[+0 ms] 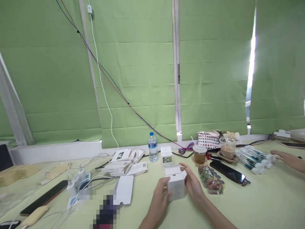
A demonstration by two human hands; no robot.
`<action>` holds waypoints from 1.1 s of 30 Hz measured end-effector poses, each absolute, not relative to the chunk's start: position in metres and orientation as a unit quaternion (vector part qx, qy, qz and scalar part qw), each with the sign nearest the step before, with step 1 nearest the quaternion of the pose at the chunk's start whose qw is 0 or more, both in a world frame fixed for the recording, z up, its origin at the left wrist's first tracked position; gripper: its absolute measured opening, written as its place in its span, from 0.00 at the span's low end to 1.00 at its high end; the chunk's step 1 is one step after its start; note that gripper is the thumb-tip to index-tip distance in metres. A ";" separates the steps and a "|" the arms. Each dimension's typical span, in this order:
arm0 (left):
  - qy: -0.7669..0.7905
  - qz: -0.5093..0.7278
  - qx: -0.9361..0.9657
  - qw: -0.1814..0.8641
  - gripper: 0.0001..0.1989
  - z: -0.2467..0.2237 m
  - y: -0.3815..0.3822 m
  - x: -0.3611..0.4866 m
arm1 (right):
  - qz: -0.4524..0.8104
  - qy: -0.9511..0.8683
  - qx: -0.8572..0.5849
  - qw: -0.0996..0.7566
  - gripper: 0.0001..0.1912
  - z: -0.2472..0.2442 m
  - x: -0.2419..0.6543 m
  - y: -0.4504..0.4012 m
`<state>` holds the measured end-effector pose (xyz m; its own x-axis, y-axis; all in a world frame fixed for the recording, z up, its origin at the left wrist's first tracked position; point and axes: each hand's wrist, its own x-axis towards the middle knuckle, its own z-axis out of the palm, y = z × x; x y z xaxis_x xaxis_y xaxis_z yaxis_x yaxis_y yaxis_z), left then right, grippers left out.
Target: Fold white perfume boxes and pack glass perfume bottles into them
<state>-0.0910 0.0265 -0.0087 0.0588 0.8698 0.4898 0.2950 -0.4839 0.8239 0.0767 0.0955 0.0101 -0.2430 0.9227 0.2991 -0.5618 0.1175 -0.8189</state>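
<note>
The left hand [160, 194] is gripping the left side of a white box [176, 189], just right of the lower middle of the frame; its thumb is pressing toward the near face and its fingers are curling in. The right hand [192, 183] is bracing the box's right side, half open, its index finger stretching up beside the raised flaps at the top. Whether the box is resting on the table [240, 206] or hovering just above it, I cannot tell. The left forearm is rising steeply from the bottom edge, leaning rightward; the right forearm is slanting up and leftward from the lower right, so both are converging on the box. A second white carton [166, 156] is standing behind it, near a water bottle [152, 149]. At the far right edge, another person's hand [289, 159] is reaching toward clear tubes [254, 157].
</note>
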 end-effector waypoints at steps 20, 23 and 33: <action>0.425 0.523 0.672 0.306 0.22 0.000 0.022 -0.089 | 0.488 -0.677 -0.213 0.508 0.26 0.014 0.085 0.093; 0.426 0.524 0.670 0.309 0.22 -0.002 0.023 -0.089 | 0.467 -0.680 -0.243 0.510 0.25 0.011 0.083 0.094; 0.426 0.539 0.657 0.310 0.24 -0.012 0.026 -0.092 | 0.440 -0.685 -0.279 0.510 0.22 0.008 0.082 0.095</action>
